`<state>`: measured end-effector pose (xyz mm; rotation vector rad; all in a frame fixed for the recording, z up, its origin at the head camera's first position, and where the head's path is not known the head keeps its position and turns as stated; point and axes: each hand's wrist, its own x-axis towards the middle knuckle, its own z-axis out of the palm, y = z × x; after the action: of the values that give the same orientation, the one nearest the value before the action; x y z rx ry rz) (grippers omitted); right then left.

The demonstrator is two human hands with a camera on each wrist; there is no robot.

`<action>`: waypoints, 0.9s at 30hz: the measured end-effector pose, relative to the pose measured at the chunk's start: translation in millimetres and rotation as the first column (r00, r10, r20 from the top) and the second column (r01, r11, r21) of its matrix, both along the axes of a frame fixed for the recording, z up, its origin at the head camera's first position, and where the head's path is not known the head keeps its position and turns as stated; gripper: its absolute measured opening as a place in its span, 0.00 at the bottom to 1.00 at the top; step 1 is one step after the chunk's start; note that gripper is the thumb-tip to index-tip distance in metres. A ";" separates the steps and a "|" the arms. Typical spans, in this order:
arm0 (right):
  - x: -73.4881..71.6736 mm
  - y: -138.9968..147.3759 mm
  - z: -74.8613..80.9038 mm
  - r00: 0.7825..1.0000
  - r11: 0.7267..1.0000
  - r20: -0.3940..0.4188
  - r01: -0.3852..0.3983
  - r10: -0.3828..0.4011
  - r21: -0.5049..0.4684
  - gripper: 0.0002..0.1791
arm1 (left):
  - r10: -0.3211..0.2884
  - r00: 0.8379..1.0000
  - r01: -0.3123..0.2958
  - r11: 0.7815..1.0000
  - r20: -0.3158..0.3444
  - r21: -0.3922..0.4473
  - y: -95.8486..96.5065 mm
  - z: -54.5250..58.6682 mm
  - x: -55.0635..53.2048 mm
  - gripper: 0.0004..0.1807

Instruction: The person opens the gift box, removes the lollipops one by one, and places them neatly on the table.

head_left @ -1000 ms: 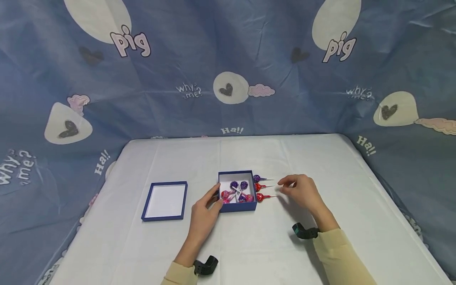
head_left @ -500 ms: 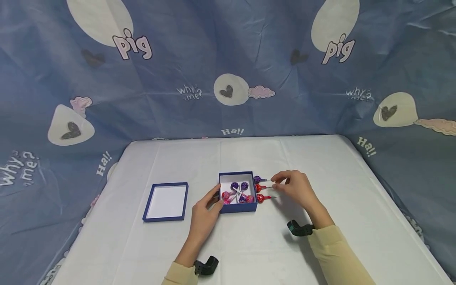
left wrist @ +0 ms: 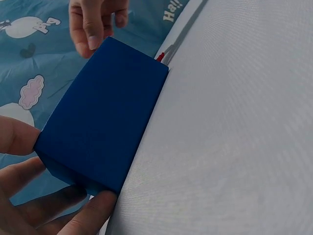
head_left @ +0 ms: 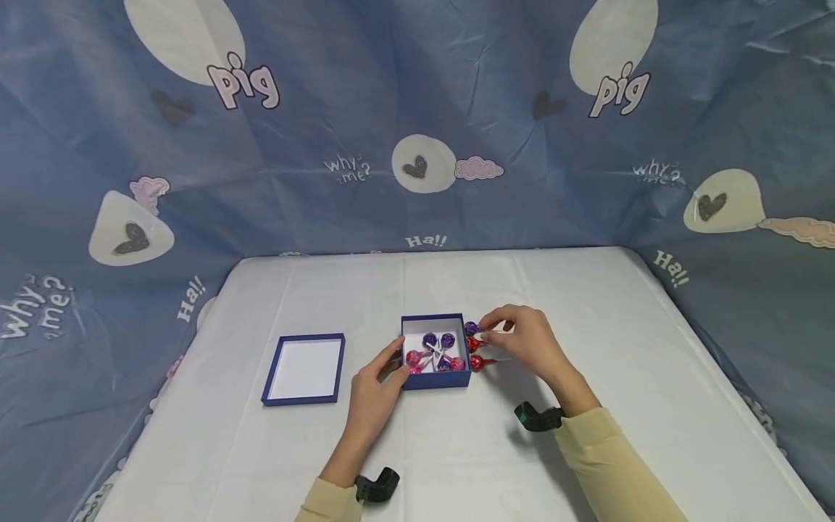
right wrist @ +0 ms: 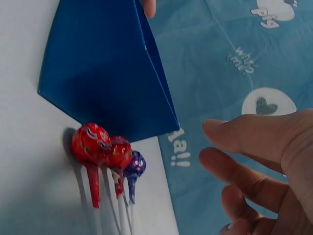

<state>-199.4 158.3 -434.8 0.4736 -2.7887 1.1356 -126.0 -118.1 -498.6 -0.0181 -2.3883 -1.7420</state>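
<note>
My left hand (head_left: pixel 375 395) holds the left side of a small blue box (head_left: pixel 435 380) with a white inside. In the left wrist view, its thumb and fingers bracket one end of the box (left wrist: pixel 102 107). Several purple and pink wrapped lollipops (head_left: pixel 447 339) lie in the box, sticks crossing at the middle. Against the box's right wall, two red lollipops (right wrist: pixel 91 143) and one purple lollipop (right wrist: pixel 135 164) lie in a row, sticks pointing away from it. Over their sticks hovers my right hand (head_left: pixel 530 344), thumb and forefinger apart with nothing visible between them.
A blue-rimmed box lid (head_left: pixel 303 368), white inside up, lies left of the box on the white tablecloth (head_left: pixel 450 449). Behind and beside the table hangs a blue printed cloth (head_left: pixel 417 87). Each wrist carries a black camera band (head_left: pixel 538 417).
My right hand has moved left and slightly away from me, from the stick ends toward the lollipop heads. The left hand and the box stay in place; the view shifted slightly.
</note>
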 end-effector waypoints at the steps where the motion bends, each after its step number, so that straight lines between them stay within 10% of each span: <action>1: 0.2 -2.0 0.5 1.000 1.000 -0.003 -0.005 0.005 -0.004 0.08 | 0.000 1.000 0.000 1.000 0.001 0.001 -0.5 -0.2 -0.2 0.27; 27: -0.4 -33.2 -9.5 0.977 0.977 -0.043 -0.208 0.210 0.049 0.14 | 0.014 0.999 -0.014 1.000 0.037 0.001 -0.3 0.9 1.1 0.26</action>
<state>-199.8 125.0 -444.4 0.8042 -2.7791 1.0846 -124.9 -118.4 -497.7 0.0312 -2.4071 -1.7524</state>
